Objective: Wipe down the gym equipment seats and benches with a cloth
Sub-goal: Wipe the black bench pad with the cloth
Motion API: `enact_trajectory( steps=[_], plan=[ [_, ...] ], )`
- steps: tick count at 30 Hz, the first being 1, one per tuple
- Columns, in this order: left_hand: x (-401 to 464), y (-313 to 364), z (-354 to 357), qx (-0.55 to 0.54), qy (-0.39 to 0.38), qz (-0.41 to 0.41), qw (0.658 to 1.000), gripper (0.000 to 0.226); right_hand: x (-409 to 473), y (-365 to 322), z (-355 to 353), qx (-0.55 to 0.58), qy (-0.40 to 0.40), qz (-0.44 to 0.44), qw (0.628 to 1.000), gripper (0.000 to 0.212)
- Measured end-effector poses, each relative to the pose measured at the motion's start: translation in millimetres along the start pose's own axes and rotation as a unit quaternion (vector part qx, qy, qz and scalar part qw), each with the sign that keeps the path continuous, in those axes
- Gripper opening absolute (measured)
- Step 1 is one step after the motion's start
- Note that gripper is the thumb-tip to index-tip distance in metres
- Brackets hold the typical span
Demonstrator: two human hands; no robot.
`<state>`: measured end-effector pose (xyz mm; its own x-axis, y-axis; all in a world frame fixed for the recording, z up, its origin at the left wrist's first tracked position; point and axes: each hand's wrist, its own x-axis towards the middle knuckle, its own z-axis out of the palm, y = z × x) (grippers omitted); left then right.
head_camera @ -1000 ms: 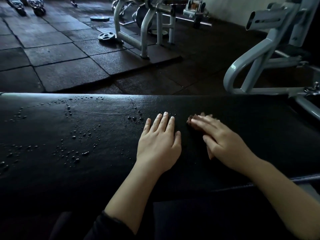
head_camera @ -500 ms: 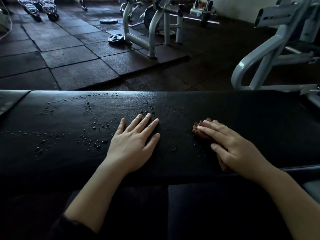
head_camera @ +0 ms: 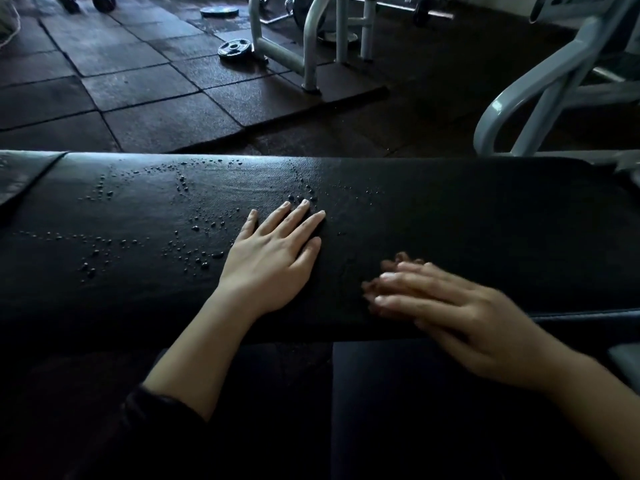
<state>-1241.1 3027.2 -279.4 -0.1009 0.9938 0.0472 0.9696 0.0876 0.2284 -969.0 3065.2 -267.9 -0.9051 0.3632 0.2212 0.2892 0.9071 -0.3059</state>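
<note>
- Far out past the little-finger side of the left hand (head_camera: 273,258), beads of water (head_camera: 194,237) sit scattered over the long black padded vinyl bench (head_camera: 467,216). My guess is they are the part not yet wiped; if the cloth stays on the dry end, they will dry into spots.
- The left hand lies flat on the pad, fingers straight and spread, gripping nothing. Its fingertips touch a small cluster of drops, and more drops lie just beside its outer edge. Leaning weight on it could make the palm skid on wet vinyl.
- Just beside that hand's thumb, on the near edge of the pad, the right hand (head_camera: 446,306) presses its straight fingers down on a small reddish-brown cloth (head_camera: 401,261). Only a scrap of it peeps out beyond the fingertips, and the hand is blurred, so I can't tell how much cloth lies under it.
- With flat fingers and no pinch, the cloth could bunch or slip out from under them, and bare skin would smear the pad. This close to the near edge, it might also drop off towards the person's lap.
- Beyond the right hand's wrist side, the pale metal machine frame (head_camera: 540,84) stands well apart, no hazard that I can see.
</note>
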Motion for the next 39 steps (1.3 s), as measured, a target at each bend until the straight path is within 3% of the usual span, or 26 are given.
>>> enact_trajectory(
  steps=[6,10,15,21,24,30,33,39],
  plan=[
    [3,1,2,-0.005,0.009,-0.006,1.0,0.05,27,30,-12,0.041,0.037,0.121,0.991,0.042],
    [5,0,3,0.0,0.009,-0.004,1.0,0.05,53,-4,23,-0.007,0.03,0.064,0.997,0.041],
    [4,-1,4,-0.007,0.012,-0.004,1.0,0.05,11,-16,16,-0.024,-0.027,-0.065,0.997,0.049],
    [5,0,3,-0.01,0.009,-0.007,1.0,0.05,15,36,-17,0.063,-0.002,0.07,0.996,0.039],
    [6,0,4,-0.008,0.011,-0.008,1.0,0.05,49,33,-2,0.049,0.024,0.1,0.994,0.04],
    [5,-1,4,-0.017,0.019,-0.004,1.0,0.062,46,-8,20,0.003,-0.016,-0.023,1.0,0.04],
    [5,-1,3,-0.02,0.021,-0.005,1.0,0.054,22,0,0,0.022,-0.074,-0.065,0.995,0.039],
    [6,-1,3,-0.031,0.025,-0.027,0.999,0.053,32,35,-20,0.04,-0.024,0.02,0.999,0.033]
  ],
)
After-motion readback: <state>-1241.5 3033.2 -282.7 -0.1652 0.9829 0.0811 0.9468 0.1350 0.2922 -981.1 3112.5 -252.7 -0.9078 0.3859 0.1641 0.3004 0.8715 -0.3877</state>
